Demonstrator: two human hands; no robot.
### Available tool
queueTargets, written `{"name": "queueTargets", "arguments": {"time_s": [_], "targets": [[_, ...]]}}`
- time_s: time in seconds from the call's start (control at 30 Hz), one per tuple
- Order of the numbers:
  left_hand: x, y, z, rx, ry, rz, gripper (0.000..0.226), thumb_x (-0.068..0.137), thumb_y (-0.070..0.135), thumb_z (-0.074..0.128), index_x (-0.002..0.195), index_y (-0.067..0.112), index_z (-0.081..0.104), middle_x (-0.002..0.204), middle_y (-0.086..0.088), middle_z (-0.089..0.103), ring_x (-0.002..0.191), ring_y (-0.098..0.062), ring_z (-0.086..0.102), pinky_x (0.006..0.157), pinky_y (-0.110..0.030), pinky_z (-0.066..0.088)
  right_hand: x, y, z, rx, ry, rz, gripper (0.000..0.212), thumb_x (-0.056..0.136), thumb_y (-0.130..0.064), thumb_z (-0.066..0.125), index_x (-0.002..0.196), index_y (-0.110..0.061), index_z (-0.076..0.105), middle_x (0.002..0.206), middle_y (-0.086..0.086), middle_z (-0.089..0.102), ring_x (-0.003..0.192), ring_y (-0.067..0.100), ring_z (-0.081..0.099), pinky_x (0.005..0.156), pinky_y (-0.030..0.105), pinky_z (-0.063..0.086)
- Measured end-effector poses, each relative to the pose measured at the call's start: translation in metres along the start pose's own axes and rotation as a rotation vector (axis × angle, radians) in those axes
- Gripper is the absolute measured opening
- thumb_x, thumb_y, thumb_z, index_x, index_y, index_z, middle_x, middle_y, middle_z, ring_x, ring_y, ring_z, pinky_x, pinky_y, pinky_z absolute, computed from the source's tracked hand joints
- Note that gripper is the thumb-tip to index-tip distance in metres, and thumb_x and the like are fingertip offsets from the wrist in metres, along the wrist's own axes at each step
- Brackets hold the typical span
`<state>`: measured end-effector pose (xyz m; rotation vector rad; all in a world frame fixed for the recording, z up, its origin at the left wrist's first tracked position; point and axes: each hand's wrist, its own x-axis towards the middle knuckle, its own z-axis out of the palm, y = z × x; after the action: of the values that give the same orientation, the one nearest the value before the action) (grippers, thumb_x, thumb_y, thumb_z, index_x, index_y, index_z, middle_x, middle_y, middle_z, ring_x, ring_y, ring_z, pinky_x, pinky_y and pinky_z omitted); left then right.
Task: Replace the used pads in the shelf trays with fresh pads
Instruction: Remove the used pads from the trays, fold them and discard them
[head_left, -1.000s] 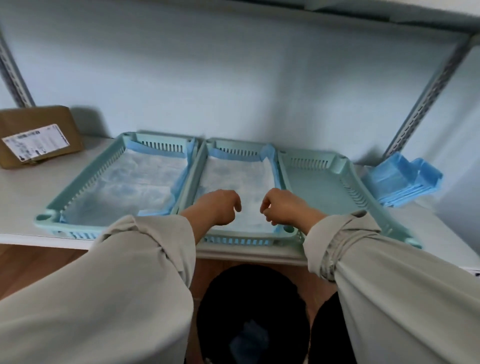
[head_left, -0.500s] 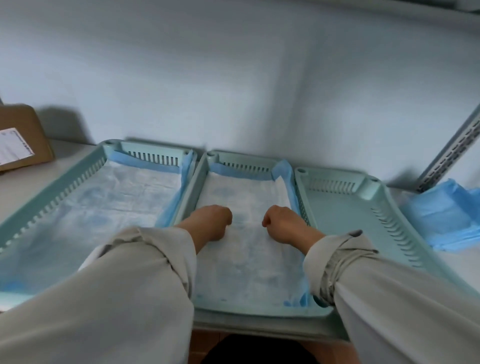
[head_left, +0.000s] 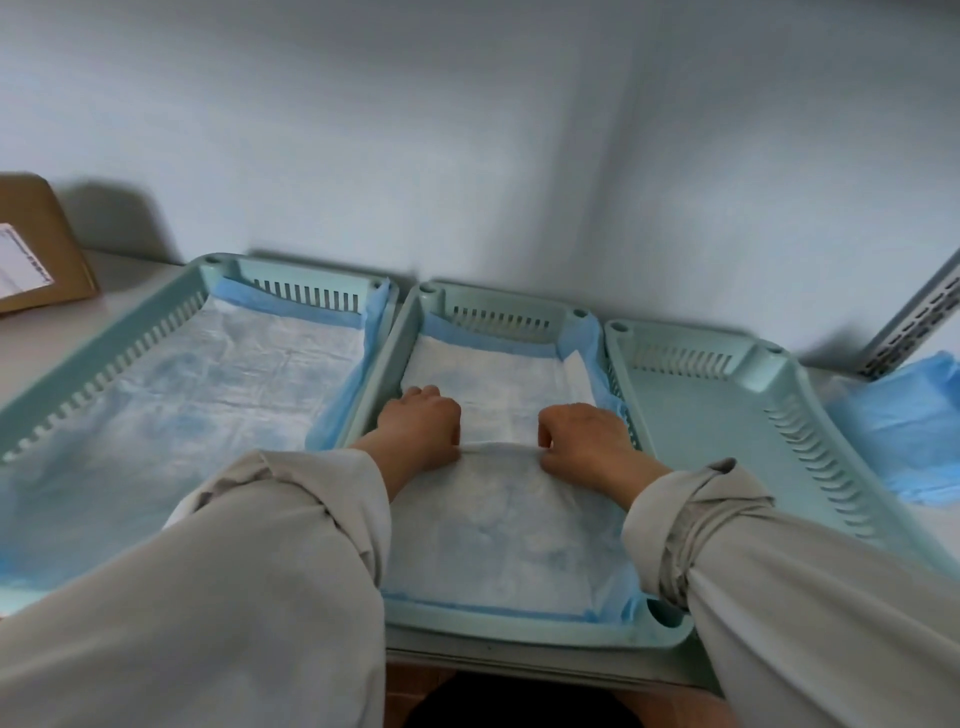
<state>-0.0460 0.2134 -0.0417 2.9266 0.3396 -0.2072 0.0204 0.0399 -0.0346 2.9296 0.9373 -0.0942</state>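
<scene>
Three pale green slotted trays stand side by side on the white shelf. The left tray (head_left: 98, 364) holds a flat white pad with blue edges (head_left: 208, 395). The middle tray (head_left: 410, 312) holds a similar pad (head_left: 498, 540). My left hand (head_left: 421, 428) and my right hand (head_left: 587, 441) both rest inside it with fingers closed, pinching the pad so a raised fold runs between them. The right tray (head_left: 727, 447) holds no pad.
A stack of folded blue pads (head_left: 904, 436) lies on the shelf right of the trays. A brown cardboard box with a label (head_left: 36, 254) sits at far left. A perforated metal shelf upright (head_left: 914, 322) rises at right. The wall is close behind.
My view has moved closer to the trays. Both hands have moved deeper into the middle tray and pinched the pad, which now bulges up in a fold between them.
</scene>
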Motion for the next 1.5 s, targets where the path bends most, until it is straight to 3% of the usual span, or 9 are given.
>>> {"name": "queueTargets", "arguments": {"time_s": [0.23,0.4,0.63,0.83,0.93,1.0,1.13,1.4,1.5], "targets": [[-0.013,0.005,-0.012,-0.556,-0.009,-0.321,0.070,0.092,0.037,0.057,0.147,0.008,0.024,0.151,-0.016,0.026,0.139,-0.032,0.030,0.114,-0.040,0.029,-0.020,0.010,-0.018,0.162,0.058,0.122,0.015,0.087,-0.030,0.053,0.099,-0.022,0.056,0.099,-0.004,0.063,0.092,0.017,0.058,0.071,0.028,0.039],[-0.021,0.005,-0.024,-0.785,0.000,-0.498,0.052,0.097,0.024,0.051,0.141,-0.001,0.034,0.143,-0.018,0.041,0.132,-0.031,0.042,0.108,-0.035,0.035,-0.028,0.012,-0.023,0.187,0.021,0.152,0.014,0.085,-0.031,0.055,0.097,-0.023,0.056,0.100,-0.003,0.063,0.092,0.017,0.059,0.073,0.029,0.043],[-0.040,-0.001,-0.055,-0.921,0.145,-0.400,0.047,0.090,0.012,0.062,0.134,0.009,0.048,0.134,-0.014,0.049,0.118,-0.028,0.053,0.099,-0.033,0.045,-0.042,0.013,-0.035,0.149,0.026,0.147,0.027,0.086,-0.019,0.054,0.112,-0.026,0.050,0.109,-0.001,0.062,0.096,0.019,0.059,0.074,0.029,0.044],[-0.069,0.004,-0.080,-1.001,0.118,-0.271,0.036,0.086,0.014,0.068,0.121,0.007,0.062,0.125,-0.018,0.058,0.113,-0.030,0.059,0.098,-0.037,0.047,-0.047,-0.031,-0.057,0.340,-0.037,-0.050,0.047,0.089,-0.024,0.057,0.135,-0.024,0.048,0.135,-0.001,0.054,0.123,0.018,0.051,0.102,0.033,0.041],[-0.078,0.008,-0.086,-1.041,0.128,-0.189,0.037,0.087,0.017,0.067,0.123,0.010,0.060,0.086,-0.010,0.061,0.065,-0.014,0.055,0.050,-0.016,0.046,-0.049,-0.053,-0.062,0.301,-0.032,-0.103,0.009,0.088,-0.027,0.059,0.095,-0.024,0.064,0.106,0.002,0.064,0.104,0.022,0.059,0.082,0.032,0.045],[-0.086,0.007,-0.089,-1.053,0.076,-0.187,0.042,0.089,0.019,0.065,0.129,0.012,0.053,0.080,-0.006,0.058,0.046,-0.009,0.053,0.034,-0.011,0.032,-0.051,-0.057,-0.062,0.243,0.056,-0.056,0.021,0.088,-0.029,0.059,0.069,-0.021,0.053,0.086,0.002,0.059,0.085,0.022,0.058,0.068,0.029,0.039],[-0.096,0.004,-0.085,-1.114,-0.047,-0.185,0.056,0.093,0.013,0.059,0.143,0.019,0.034,0.130,-0.017,0.055,0.042,-0.009,0.066,0.035,-0.015,0.046,-0.056,-0.058,-0.065,0.288,0.230,-0.042,0.014,0.087,-0.034,0.060,0.089,-0.021,0.066,0.091,0.003,0.065,0.087,0.024,0.061,0.067,0.028,0.037],[-0.105,0.006,-0.105,-1.144,0.041,-0.109,0.042,0.094,0.000,0.052,0.133,0.017,0.052,0.131,-0.019,0.055,0.052,-0.013,0.070,0.051,-0.024,0.059,-0.077,-0.016,-0.064,0.168,-0.158,0.020,0.028,0.081,-0.009,0.062,0.057,-0.017,0.050,0.065,-0.002,0.052,0.074,0.021,0.053,0.062,0.026,0.039],[-0.111,0.011,-0.110,-1.165,-0.013,-0.119,0.032,0.095,0.010,0.055,0.127,0.015,0.055,0.118,-0.016,0.062,0.057,-0.013,0.071,0.055,-0.025,0.060,-0.084,-0.010,-0.064,0.181,-0.053,0.044,0.023,0.081,-0.013,0.059,0.060,-0.020,0.056,0.067,-0.004,0.054,0.076,0.021,0.057,0.065,0.027,0.040]]}}
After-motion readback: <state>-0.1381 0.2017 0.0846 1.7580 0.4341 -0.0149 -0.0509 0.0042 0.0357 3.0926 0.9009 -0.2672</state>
